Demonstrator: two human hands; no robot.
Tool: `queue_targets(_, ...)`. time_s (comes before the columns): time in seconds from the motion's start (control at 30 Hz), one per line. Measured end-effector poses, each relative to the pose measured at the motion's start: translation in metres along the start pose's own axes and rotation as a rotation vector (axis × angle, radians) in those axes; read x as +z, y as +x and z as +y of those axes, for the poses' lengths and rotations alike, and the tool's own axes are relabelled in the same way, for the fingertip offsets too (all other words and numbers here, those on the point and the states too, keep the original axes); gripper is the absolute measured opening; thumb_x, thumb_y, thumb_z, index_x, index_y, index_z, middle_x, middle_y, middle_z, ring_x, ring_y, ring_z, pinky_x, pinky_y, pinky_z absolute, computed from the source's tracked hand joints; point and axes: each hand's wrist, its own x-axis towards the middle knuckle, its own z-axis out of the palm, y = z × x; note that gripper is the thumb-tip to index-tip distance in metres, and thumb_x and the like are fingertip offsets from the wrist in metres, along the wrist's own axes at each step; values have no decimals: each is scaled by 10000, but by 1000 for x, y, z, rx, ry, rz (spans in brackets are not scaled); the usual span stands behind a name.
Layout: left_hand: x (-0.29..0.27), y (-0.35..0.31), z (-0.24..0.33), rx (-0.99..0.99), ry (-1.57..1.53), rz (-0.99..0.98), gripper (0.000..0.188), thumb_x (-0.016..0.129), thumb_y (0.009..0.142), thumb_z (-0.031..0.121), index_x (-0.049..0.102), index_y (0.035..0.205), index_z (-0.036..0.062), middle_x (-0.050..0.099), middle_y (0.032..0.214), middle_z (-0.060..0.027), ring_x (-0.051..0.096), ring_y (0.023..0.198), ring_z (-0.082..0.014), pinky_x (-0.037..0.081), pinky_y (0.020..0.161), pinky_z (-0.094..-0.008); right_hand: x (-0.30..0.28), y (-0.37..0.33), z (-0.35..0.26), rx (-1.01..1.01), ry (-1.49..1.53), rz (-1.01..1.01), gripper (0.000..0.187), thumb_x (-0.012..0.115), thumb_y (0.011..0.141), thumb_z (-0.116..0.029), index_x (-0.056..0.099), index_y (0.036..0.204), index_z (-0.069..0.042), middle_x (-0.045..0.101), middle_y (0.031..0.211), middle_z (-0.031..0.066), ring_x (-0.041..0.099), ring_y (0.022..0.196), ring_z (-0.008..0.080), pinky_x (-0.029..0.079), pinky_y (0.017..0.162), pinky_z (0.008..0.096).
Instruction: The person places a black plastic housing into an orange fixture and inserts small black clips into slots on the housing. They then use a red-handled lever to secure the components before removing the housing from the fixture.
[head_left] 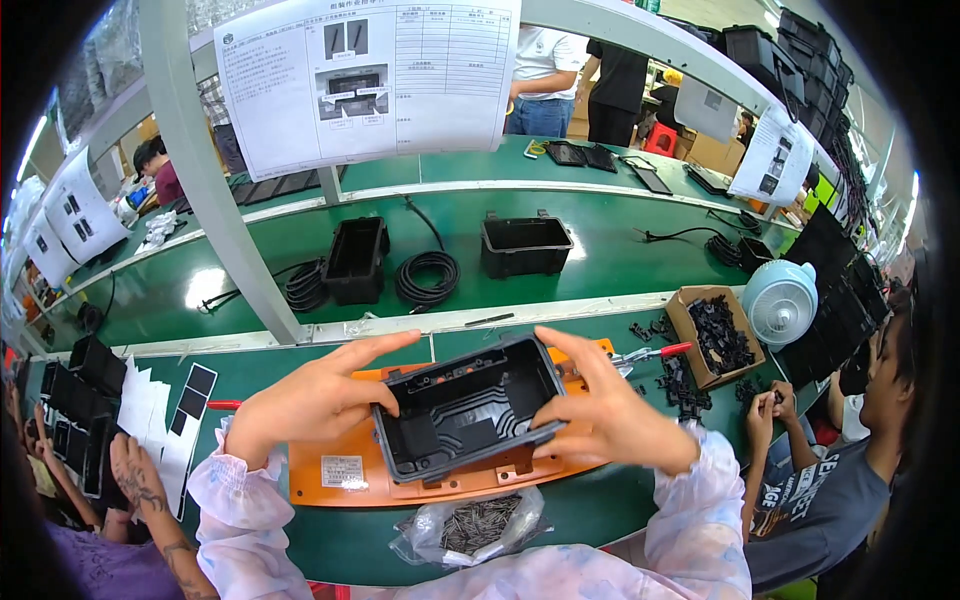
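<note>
A black plastic box [462, 425], open side up and tilted, is held between my hands just above an orange fixture plate [312, 470]. My left hand [335, 390] grips its left end, fingertips over the rim. My right hand [610, 408] holds the right end, with some fingers over the wall and the index finger raised beyond the far corner. Small reddish spots show along the box's far inner wall. A red-handled toggle clamp [650, 354] sits at the fixture's right. The fixture's middle is hidden under the box.
A clear bag of small metal pins [475, 525] lies in front of the fixture. At right stand a carton of black parts [715, 340] and a blue fan [780, 303]. Beyond the rail are black boxes [525, 246] and coiled cables [428, 278]. Co-workers' hands [775, 402] are close on both sides.
</note>
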Motion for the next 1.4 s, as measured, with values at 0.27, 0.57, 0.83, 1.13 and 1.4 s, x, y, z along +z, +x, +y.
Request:
queue_targets(0.27,23,-12,15,-67,188,27,334,612,734,-86,709,1037,14,438,1514,-192,407,1412,-406,413,1124,-479,33,-24,-29,105,-91,74,329,913,677,-229,740,914,-78,291,1559,330,441,1360,477,428,1061,499)
queue_targets(0.57,58,-8,50,47,-12,162,488,751,867,336,665,1280,90,688,1184,-113,634,1196,-286,367,1111,-545,56,-40,-34,157,-231,168,342,834,768,-258,645,948,-37,387,1504,309,504,1275,457,453,1027,493)
queue_targets(0.83,84,7,48,108,253,112,331,786,818,202,711,1087,24,619,726,-43,587,646,-218,506,750,-347,59,-49,-28,232,-74,216,427,819,823,-277,649,1118,-19,441,1454,273,617,1090,375,549,902,424)
queue_targets(1.13,79,-9,38,59,130,163,427,801,804,171,683,1182,12,710,1026,-117,685,939,-286,551,825,-394,19,-110,62,753,-316,740,87,683,896,-31,698,968,16,675,842,115,657,689,205,515,624,308)
queue_targets(1.4,16,76,-144,-261,464,419,372,603,974,147,572,1289,-49,610,1285,-262,579,1204,-415,462,1030,-448,34,-148,129,747,-407,219,238,765,814,-123,704,1023,-29,651,1033,137,608,980,345,499,892,415)
